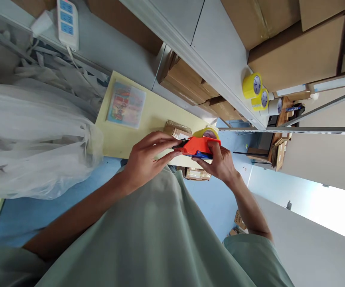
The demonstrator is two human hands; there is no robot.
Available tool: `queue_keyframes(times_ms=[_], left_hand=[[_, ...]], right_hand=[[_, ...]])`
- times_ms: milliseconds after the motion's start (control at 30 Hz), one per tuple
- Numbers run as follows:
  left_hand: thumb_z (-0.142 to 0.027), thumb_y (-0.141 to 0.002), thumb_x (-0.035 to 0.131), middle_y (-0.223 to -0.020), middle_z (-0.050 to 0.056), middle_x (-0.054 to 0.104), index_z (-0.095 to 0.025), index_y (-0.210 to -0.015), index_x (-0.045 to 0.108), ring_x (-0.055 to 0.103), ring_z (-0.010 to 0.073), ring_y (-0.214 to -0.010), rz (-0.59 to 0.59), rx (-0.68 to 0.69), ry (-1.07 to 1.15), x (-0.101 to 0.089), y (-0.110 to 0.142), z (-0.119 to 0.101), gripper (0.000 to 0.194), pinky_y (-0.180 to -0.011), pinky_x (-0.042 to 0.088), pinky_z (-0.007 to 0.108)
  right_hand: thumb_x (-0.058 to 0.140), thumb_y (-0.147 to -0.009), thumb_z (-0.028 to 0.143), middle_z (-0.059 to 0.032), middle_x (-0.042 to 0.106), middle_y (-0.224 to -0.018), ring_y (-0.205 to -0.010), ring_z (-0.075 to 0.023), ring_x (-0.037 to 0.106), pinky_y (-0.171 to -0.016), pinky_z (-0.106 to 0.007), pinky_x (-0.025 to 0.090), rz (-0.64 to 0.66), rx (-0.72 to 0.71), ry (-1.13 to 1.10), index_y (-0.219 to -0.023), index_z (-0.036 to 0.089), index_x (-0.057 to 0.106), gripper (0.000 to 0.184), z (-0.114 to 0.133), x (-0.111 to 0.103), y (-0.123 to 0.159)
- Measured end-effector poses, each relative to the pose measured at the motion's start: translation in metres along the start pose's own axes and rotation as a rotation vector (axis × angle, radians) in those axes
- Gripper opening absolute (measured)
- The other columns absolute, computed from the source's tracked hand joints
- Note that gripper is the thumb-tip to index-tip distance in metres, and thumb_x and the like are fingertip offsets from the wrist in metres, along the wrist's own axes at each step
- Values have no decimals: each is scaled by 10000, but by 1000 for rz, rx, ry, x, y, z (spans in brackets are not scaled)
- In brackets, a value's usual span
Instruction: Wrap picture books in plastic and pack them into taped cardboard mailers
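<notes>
An orange-red tape dispenser (196, 146) with a blue lower part is held in front of my chest, above the table's near edge. My right hand (222, 162) is closed round its right end, thumb on the orange side. At the other end, the fingers of my left hand (151, 157) close on the black tip. A yellow tape roll (206, 132) shows just behind the dispenser; whether it sits in the dispenser or on the table I cannot tell. A small brown parcel (176, 128) lies on the table just beyond my left fingertips.
On the pale yellow table (121, 145) lies a clear sleeve with a colourful print (126, 104). A large plastic bag (34, 139) stands at the left. Tape rolls (252, 85) and cardboard boxes (298, 52) fill the shelf. A power strip (67, 24) is at the upper left.
</notes>
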State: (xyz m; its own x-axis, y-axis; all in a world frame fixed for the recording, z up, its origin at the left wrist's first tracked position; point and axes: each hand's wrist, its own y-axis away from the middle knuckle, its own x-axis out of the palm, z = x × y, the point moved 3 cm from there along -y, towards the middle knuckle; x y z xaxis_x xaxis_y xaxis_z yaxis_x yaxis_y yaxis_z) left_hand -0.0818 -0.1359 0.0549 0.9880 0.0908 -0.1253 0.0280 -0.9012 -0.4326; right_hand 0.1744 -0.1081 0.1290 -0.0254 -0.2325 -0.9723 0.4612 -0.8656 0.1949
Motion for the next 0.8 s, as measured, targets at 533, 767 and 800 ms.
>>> queue_keyframes(times_ms=[533, 767, 800], left_hand=[[-595, -1004, 789, -1094, 48, 851, -303, -1176, 863, 747, 227, -914, 321, -400, 323, -7, -3, 24, 346, -749, 627, 353], [-679, -878, 882, -904, 74, 818, -245, -1019, 887, 775, 282, -889, 277, -680, 478, 17, 15, 60, 456, -781, 665, 410], [-685, -856, 898, -885, 73, 811, -232, -1008, 882, 771, 276, -874, 284, -706, 488, 21, 17, 63, 478, -779, 663, 409]], right_hand=[[738, -975, 747, -69, 794, -945, -753, -276, 786, -667, -371, 597, 172, -13, -50, -1328, 237, 603, 635, -8, -1, 9], [838, -910, 699, -46, 825, -985, -779, -259, 794, -682, -343, 582, 338, 93, -179, -1296, 259, 631, 620, -4, 2, 6], [851, -897, 703, -48, 826, -985, -785, -259, 793, -680, -338, 576, 356, 112, -188, -1270, 256, 638, 620, -4, 4, 5]])
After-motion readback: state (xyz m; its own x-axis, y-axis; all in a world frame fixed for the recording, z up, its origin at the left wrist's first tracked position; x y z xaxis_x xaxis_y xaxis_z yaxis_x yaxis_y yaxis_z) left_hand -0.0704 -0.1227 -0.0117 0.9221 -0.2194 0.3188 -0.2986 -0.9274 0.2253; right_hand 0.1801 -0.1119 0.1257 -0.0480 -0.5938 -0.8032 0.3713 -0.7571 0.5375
